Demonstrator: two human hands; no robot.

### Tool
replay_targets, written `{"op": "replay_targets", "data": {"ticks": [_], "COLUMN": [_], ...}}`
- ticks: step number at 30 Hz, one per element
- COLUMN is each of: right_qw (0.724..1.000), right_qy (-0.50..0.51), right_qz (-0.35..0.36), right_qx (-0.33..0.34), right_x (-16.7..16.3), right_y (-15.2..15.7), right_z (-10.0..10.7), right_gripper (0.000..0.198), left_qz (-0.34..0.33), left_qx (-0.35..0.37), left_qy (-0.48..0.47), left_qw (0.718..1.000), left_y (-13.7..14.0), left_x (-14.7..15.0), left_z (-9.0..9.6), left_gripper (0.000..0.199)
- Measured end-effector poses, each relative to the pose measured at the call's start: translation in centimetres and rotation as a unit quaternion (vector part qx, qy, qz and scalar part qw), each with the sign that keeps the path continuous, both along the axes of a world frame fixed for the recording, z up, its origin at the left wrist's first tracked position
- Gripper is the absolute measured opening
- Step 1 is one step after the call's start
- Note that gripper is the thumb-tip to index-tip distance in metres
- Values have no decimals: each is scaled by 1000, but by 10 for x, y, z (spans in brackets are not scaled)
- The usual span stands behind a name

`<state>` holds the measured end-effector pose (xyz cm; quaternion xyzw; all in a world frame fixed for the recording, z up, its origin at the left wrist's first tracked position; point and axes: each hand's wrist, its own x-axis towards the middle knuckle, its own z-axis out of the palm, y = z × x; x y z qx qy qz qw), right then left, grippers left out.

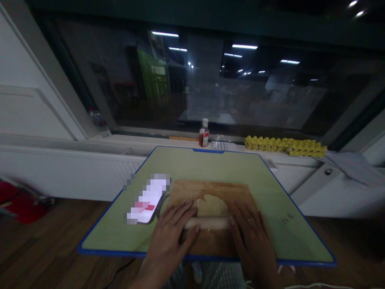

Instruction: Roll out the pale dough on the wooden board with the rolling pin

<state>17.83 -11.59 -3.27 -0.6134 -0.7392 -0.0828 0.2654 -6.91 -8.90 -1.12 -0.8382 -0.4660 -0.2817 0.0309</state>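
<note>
A pale wooden rolling pin (209, 223) lies crosswise on a wooden board (210, 245), over the near edge of a flattened piece of dough (212, 205). The dough's outline is uneven, with a small notch at its far side. My left hand (173, 224) covers the pin's left end, its fingers beyond the pin and its thumb on the near side. At the other end rests my right hand (248, 224), fingers pointing forward, with a ring on one finger. Both palms hide the pin's ends.
The board lies on a green, blue-rimmed table (288, 233). A lit phone (150, 200) is left of the board. Along the windowsill stand a red-labelled bottle (203, 134) and a yellow egg carton (285, 146), with a grey cloth (351, 162) at the right.
</note>
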Motion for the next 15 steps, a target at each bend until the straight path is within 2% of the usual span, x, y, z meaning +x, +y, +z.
{"op": "replay_targets", "data": {"ticks": [7, 15], "right_qw": [1000, 999], "right_qy": [20, 25], "right_qz": [-9, 12], "right_qx": [16, 38], "right_x": [-2, -3], "right_y": [14, 13], "right_z": [-5, -6], "right_gripper": [44, 43], "left_qz": [16, 12], "left_qx": [-22, -22], "left_qy": [-22, -32], "left_qw": [999, 999], "left_y": [5, 1], "left_x": [4, 2], "left_z": [1, -2], "left_gripper": [35, 34]}}
